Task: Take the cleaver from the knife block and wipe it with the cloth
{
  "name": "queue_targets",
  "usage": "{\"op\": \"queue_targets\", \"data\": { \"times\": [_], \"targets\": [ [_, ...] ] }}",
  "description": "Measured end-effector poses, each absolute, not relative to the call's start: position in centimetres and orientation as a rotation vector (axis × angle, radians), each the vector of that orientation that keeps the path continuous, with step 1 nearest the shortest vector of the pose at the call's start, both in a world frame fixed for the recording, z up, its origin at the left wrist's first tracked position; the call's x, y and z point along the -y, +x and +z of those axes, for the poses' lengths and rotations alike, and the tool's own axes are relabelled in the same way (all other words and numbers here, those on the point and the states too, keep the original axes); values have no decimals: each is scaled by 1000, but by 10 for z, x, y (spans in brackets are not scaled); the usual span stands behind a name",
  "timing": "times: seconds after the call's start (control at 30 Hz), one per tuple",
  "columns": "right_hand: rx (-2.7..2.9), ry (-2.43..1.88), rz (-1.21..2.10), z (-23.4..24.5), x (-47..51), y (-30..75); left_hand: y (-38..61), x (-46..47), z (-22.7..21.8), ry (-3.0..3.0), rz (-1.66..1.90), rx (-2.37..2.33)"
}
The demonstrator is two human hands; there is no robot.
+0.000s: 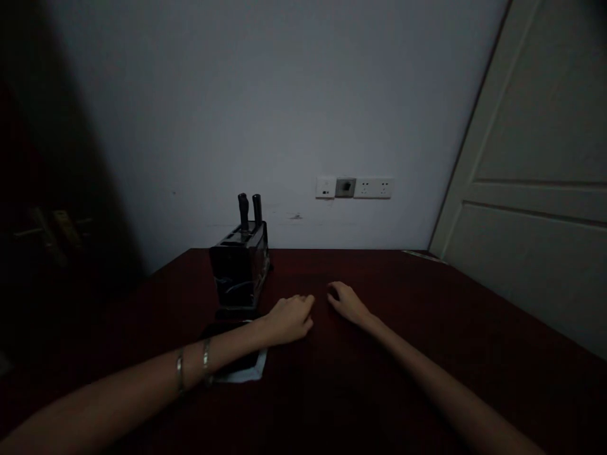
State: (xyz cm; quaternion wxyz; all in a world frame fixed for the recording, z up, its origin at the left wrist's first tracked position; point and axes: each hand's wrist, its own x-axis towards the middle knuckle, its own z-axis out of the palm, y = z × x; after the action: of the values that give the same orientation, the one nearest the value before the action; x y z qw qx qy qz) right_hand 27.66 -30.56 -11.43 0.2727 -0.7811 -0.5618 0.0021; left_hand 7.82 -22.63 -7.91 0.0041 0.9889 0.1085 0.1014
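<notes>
My left hand [289, 320] rests low over the dark red table [379, 272], fingers loosely curled and the thumb a little apart from them. I see nothing in it. Just to its right is my right hand [349, 304], also loosely bent, with a gap between thumb and fingers and nothing visible inside. A glossy black box [234, 275] stands beyond my left forearm, with two black handles [250, 212] upright from its top. Beneath that forearm lies a flat dark thing with a pale border [244, 376], partly hidden. Neither hand touches the box.
A pale wall [284, 114] with sockets and a switch plate [353, 188] rises behind the table. At the right stands a white panelled door [535, 189]. A thin pale strip [423, 256] lies near the table's far right edge. The room is dim.
</notes>
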Motion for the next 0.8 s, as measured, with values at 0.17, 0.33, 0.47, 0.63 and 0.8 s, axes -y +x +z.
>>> {"op": "queue_targets", "data": {
  "times": [0.17,0.33,0.47,0.63,0.8],
  "targets": [
    [1404,-2357,-117,-119,326,324,174,218,-104,2978,366,-546],
    [1372,-2462,-132,-123,333,336,218,200,-126,2911,359,-759],
    [1378,-2469,-147,-125,332,333,225,191,-134,2924,327,-741],
    [1389,-2464,-180,-125,333,332,223,190,-136,2947,328,-698],
    [1387,-2476,-193,-126,332,333,223,191,-138,2954,371,-708]
  ]
}}
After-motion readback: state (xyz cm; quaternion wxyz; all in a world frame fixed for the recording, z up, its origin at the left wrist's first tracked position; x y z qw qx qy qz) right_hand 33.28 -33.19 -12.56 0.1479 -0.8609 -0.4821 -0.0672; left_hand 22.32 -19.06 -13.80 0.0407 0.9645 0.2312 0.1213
